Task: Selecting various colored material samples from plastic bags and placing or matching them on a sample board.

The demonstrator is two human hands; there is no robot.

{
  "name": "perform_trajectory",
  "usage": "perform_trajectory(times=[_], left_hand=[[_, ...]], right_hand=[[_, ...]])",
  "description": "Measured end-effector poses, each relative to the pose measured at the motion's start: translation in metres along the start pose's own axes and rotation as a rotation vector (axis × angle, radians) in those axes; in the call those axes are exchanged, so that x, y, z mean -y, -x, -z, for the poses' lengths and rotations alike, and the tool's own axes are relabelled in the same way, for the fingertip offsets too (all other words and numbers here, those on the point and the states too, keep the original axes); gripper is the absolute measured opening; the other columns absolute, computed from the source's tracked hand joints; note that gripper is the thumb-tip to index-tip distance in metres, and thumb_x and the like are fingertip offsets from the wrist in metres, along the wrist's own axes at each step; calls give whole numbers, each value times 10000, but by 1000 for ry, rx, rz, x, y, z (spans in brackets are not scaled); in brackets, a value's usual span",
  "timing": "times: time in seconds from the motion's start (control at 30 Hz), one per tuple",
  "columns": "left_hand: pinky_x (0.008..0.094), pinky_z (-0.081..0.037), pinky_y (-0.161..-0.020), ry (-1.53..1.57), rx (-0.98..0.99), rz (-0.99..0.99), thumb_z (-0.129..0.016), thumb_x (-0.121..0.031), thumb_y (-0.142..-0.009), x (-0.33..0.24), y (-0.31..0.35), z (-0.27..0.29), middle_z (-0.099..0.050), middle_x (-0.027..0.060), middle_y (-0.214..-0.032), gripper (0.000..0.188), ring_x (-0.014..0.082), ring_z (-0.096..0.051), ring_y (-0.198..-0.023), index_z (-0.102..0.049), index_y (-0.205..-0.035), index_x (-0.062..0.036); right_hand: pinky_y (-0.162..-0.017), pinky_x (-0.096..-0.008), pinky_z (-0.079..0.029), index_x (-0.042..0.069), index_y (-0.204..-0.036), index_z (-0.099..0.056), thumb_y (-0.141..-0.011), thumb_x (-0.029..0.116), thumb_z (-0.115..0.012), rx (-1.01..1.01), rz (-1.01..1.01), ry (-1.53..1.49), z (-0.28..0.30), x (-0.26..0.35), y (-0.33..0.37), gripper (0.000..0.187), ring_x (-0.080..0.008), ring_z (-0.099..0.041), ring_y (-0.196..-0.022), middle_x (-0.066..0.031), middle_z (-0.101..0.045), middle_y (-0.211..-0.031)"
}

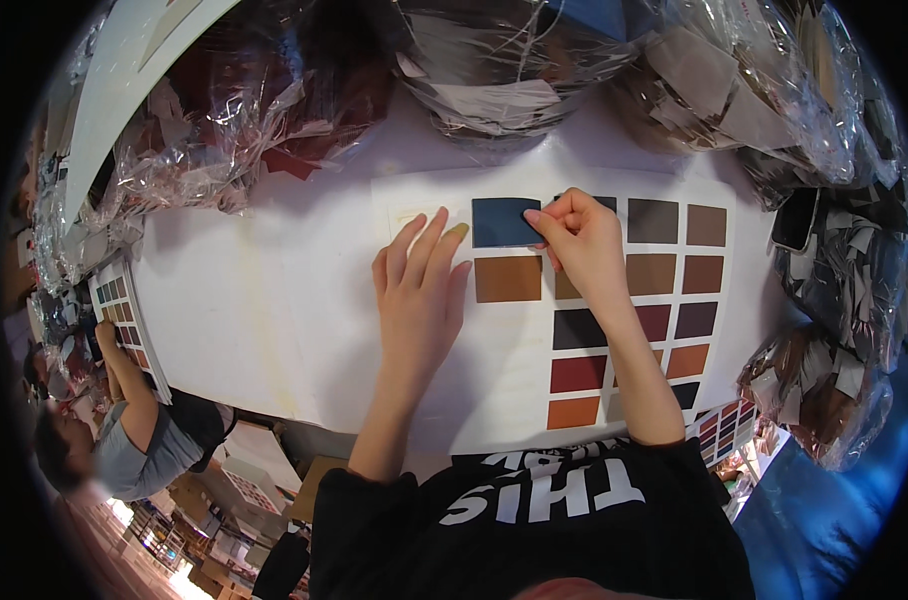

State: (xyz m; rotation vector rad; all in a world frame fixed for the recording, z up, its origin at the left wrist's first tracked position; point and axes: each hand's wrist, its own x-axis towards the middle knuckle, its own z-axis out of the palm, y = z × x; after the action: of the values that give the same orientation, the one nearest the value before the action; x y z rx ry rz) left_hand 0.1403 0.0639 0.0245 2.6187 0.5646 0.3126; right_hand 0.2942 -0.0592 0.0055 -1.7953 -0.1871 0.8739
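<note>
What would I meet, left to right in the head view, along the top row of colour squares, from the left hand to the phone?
Left hand, blue square, right hand pinching its right edge, grey square, brown square, phone.

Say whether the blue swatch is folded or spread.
Spread: the blue swatch shows a broad, creaseless face, the right hand at its right edge.

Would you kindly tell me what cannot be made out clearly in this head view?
Head view: much of the near-black top-row swatch, behind the right hand.
Head view: the left part of the third-row maroon swatch, under the right forearm.
Head view: the underside of the blue swatch, facing away.
Head view: what the co-worker's hand touches, too small.
</note>
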Motion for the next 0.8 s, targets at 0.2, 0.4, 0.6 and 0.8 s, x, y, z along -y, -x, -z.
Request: perform_trajectory(times=[0.2,0.4,0.6,0.8], left_hand=[[402,-353,-1000,-13,109,-82,-638,-62,-814,7,-8,-1,-508,30,-1364,440,242,-456,-1249,-544,-1244,-81],[411,-375,-971,-64,163,-170,-687,-142,-794,14,-17,-2,-490,25,-1371,464,220,-435,-1266,-551,-1231,-69],[430,-353,-1008,-107,199,-233,-691,-164,-793,14,-20,3,-498,3,-1372,436,190,-432,-1278,-578,-1206,-80],[452,-270,-1070,-189,246,-217,-664,-179,-822,11,-21,3,-518,-35,-1365,407,172,-431,-1288,-587,-1218,-123]], right_hand=[[-438,-227,-344,-11,-756,-562,-852,116,-695,-31,-54,40,-1,10,1,208,-50,-450,-445,-27,-576,-547],[-494,-228,-399,-11,-770,-581,-846,137,-705,-49,-65,70,-3,8,-1,208,-73,-552,-515,-45,-622,-594],[-514,-240,-415,-16,-775,-584,-852,147,-698,-38,-45,61,-3,8,-1,214,-94,-589,-535,-67,-633,-605],[-507,-261,-423,-15,-780,-585,-850,145,-694,-47,-57,101,-3,10,0,206,-109,-595,-538,-75,-629,-606]])
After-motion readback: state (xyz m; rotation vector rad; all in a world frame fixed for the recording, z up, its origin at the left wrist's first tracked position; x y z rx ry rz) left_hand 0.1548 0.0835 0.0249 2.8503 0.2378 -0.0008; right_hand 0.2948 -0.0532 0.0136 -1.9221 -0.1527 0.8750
